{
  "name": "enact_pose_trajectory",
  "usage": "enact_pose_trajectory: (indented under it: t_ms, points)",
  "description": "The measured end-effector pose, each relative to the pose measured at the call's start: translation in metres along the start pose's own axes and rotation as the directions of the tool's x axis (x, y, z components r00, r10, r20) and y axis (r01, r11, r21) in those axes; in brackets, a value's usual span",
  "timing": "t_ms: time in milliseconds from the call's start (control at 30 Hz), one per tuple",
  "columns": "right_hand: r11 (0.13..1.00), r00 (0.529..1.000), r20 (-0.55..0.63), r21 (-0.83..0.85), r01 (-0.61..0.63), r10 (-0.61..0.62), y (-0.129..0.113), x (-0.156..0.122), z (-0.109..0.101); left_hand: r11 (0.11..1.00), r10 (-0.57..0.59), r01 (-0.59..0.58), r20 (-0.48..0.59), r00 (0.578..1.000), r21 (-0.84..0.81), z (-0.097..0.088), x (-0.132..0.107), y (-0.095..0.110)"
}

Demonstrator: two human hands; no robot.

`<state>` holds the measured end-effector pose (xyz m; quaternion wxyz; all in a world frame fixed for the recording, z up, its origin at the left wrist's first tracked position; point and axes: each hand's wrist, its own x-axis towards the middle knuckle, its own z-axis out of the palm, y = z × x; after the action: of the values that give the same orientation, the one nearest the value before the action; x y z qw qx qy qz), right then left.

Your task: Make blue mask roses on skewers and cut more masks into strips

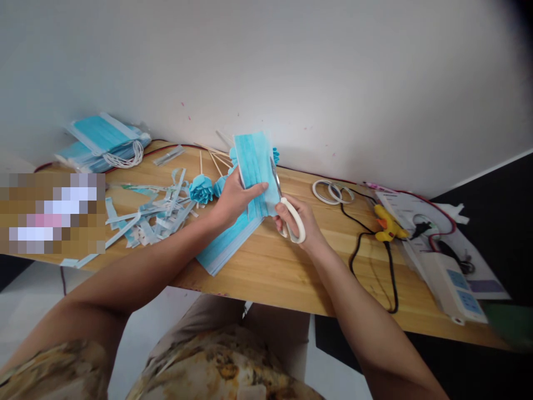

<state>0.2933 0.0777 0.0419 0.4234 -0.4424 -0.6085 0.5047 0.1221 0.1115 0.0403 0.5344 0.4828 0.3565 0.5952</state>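
Observation:
My left hand [236, 199] grips a blue face mask [254, 166] and holds it upright above the wooden table [291, 266]. My right hand [296, 218] is closed around white-handled scissors [287, 214], whose blades lie against the mask's right edge. Under my hands a flat stack of blue masks [227, 244] rests on the table. A blue flower made of mask cloth [201, 189] on a thin wooden stick stands just left of my left hand.
Cut mask strips [154, 214] litter the table's left. Packs of masks [102, 143] lie at the far left by the wall. To the right are tape rolls [332, 191], a yellow glue gun [387, 225] with black cable, and a white power strip [452, 286].

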Motion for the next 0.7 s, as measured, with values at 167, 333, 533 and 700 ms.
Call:
enact_pose_trajectory:
  t_ms: [167,333,533,700]
  points:
    - [1.000,1.000,0.005,-0.001,-0.007,0.007,-0.002,0.000,0.001,1.000,0.013,-0.013,-0.019,1.000,-0.025,-0.001,0.001,0.006]
    - [1.000,0.999,0.048,-0.003,-0.018,0.018,-0.001,0.000,0.002,0.996,0.008,-0.007,0.008,1.000,-0.094,-0.004,0.004,0.017]
    - [0.999,0.995,0.098,-0.045,-0.031,0.035,-0.002,-0.002,0.001,0.995,-0.006,0.006,0.000,1.000,-0.095,-0.009,0.008,0.017]
    - [0.994,0.987,0.155,-0.093,0.054,-0.039,0.002,-0.001,-0.003,0.992,0.001,0.000,0.008,1.000,-0.124,-0.009,0.009,0.018]
